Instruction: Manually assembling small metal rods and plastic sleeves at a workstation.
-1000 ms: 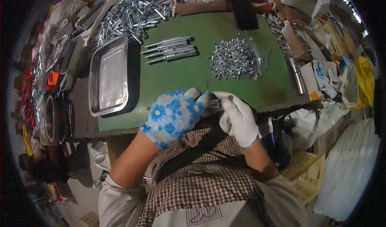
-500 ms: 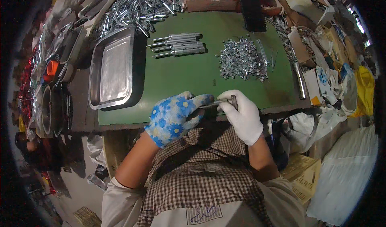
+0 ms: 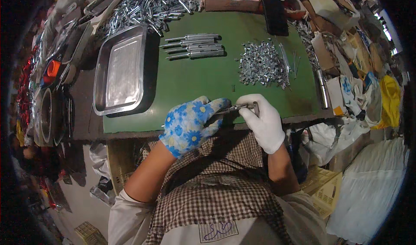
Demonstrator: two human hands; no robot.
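Note:
My left hand (image 3: pixel 188 125), in a blue flowered glove, is closed around a slim metal rod at the near edge of the green mat (image 3: pixel 186 82). Facing it, my right hand (image 3: pixel 265 125) in a white glove pinches a small dark metal piece with a short crossbar (image 3: pixel 256 109). The two pieces meet at a silvery joint (image 3: pixel 234 108) between the hands; whether they are fastened cannot be told. Farther off lie several pointed metal rods (image 3: pixel 197 49) side by side. A heap of small metal fittings (image 3: pixel 264 65) is to their right.
An upright-rimmed steel tray (image 3: pixel 98 78) stands at the left. Behind it spreads a large pile of metal tubes (image 3: pixel 151 6). At the back are a reddish box (image 3: pixel 232 5) of small parts and a black strip (image 3: pixel 276 19). A metal cylinder (image 3: pixel 323 89) lies along the right edge.
The view has shifted slightly. Between my hands more of the metal joint shows, and the crossbar piece in my right hand has turned a little. Both hands keep their grip.

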